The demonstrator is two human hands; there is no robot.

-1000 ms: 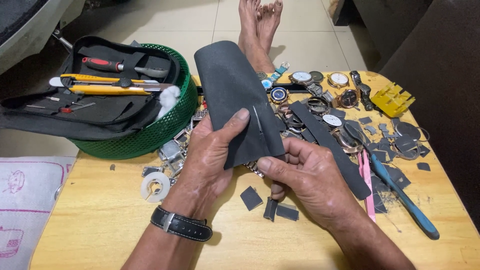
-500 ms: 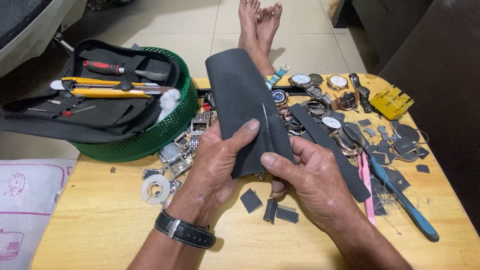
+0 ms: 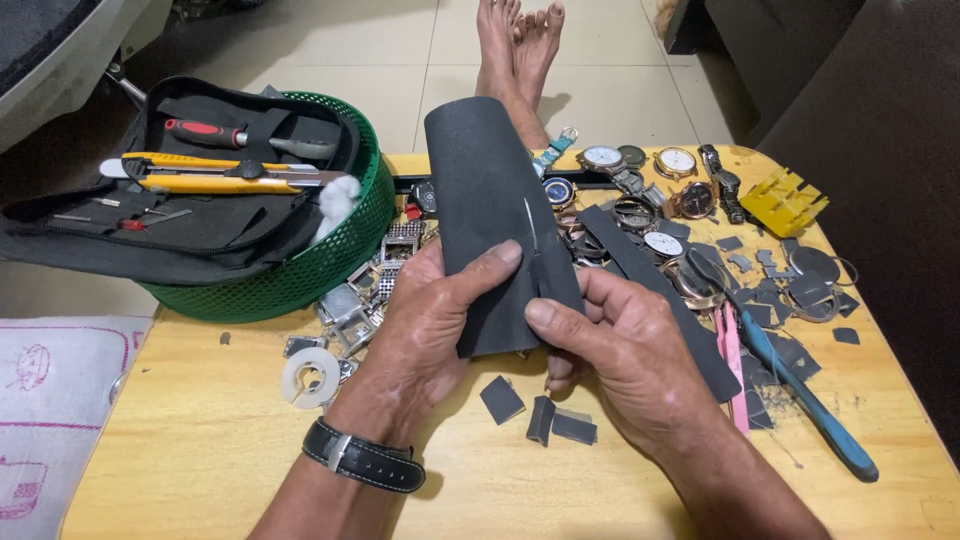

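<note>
My left hand (image 3: 425, 325) and my right hand (image 3: 625, 355) both grip the lower edge of a dark grey, curved sheet of rubbery material (image 3: 490, 200), held upright over the wooden table (image 3: 180, 440). A pale scratch runs down the sheet near my thumbs. A black strapped wristwatch (image 3: 365, 458) sits on my left wrist. Small dark offcuts (image 3: 545, 415) lie on the table just under my hands.
A green mesh basket (image 3: 320, 265) at the left holds a black tool case with a yellow utility knife (image 3: 215, 180). Several wristwatches (image 3: 650, 170) and metal parts lie behind. A blue-handled tool (image 3: 800, 395), pink tweezers (image 3: 730, 350), a tape roll (image 3: 310, 375) and a yellow holder (image 3: 785, 200) lie around. Bare feet (image 3: 520, 40) rest beyond the table.
Both hands have lifted the dark sheet more upright and slightly to the right, with the thumbs now pinching closer together along its lower edge.
</note>
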